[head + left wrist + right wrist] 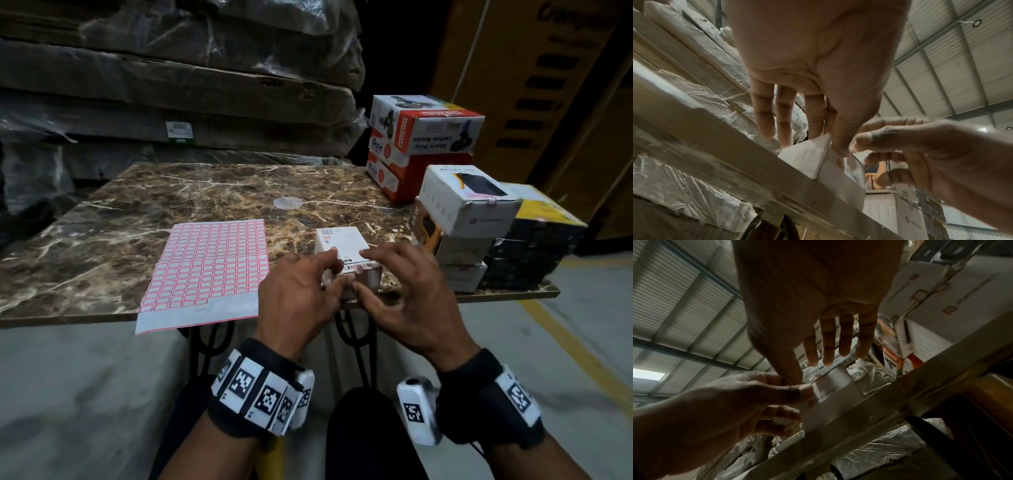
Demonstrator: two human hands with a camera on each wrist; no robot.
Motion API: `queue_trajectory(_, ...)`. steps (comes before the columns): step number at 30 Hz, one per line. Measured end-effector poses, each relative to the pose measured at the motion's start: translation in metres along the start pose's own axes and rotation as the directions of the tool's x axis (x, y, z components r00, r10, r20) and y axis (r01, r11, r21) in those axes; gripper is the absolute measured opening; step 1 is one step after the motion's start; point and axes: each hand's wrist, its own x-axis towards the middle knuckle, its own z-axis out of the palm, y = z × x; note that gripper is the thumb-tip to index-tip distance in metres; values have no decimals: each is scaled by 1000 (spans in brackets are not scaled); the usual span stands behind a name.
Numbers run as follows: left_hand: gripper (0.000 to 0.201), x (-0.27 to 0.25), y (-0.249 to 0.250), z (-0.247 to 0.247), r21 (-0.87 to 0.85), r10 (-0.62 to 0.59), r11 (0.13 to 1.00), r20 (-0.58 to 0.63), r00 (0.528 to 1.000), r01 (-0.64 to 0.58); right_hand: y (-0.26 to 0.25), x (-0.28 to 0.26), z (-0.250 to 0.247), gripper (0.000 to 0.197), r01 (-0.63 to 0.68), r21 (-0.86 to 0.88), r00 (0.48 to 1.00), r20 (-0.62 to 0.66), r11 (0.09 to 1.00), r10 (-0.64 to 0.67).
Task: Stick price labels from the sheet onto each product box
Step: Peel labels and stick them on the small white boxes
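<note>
- Pressing with both thumbs, we work the near face of a small white box [346,251] at the table's front edge
- Our left hand [294,291] has its thumb [840,142] flat against the box's near side, and its fingers [764,120] reach forward, nearly straight, over the box top; the forefinger tip touches the top in the head view
- Our right hand [407,291] mirrors it: its thumb [791,369] bears on the same near face, and its fingers [828,345] are spread and almost straight, their tips resting at the top edge of the box
- Neither hand wraps the box; we cannot tell whether a label lies under the thumbs, though a pinkish patch [361,270] shows at the box's top near edge between them
- The box stands upright on the marble table [205,192], just right of the label sheet [209,263]
- That sheet lies flat, its grid of red-edged labels mostly full, with a bare strip along its near end, which overhangs the table edge
- To the right, well apart from our hands, a stack of boxes [469,202] rises, white ones on top of an orange-and-white one, with dark and yellow boxes [537,236] beside them
- Further back sit red-and-white cartons [424,130] piled at the far right corner
- Behind the table, wrapped flat packs [171,85] are stacked high
- Both wrists carry black bands with square markers [260,394]
</note>
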Motion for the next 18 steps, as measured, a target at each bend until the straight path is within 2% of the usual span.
queue_trajectory(4, 31, 0, 3, -6, -14, -10, 1000, -3, 1000, 10, 7, -1, 7, 42, 56, -38, 997, 59, 998, -54)
queue_trajectory(6, 32, 1, 5, -7, -14, -8, 1000, 12, 1000, 8, 9, -1, 9, 39, 58, -16, 997, 56, 998, -57)
queue_trajectory(11, 40, 2, 6, -10, -7, -20, 1000, 48, 999, 21, 15, 2, 11, 16, -90, 317, 996, 3, 944, 94)
queue_trajectory(15, 42, 4, 4, -9, 4, -27, 1000, 67, 997, 27, 15, 5, 15, 12, -195, 402, 979, 24, 895, 202)
queue_trajectory(18, 40, 4, 3, -9, -15, -22, 1000, 71, 997, 23, 15, 3, 18, 15, -151, 375, 985, -20, 915, 171)
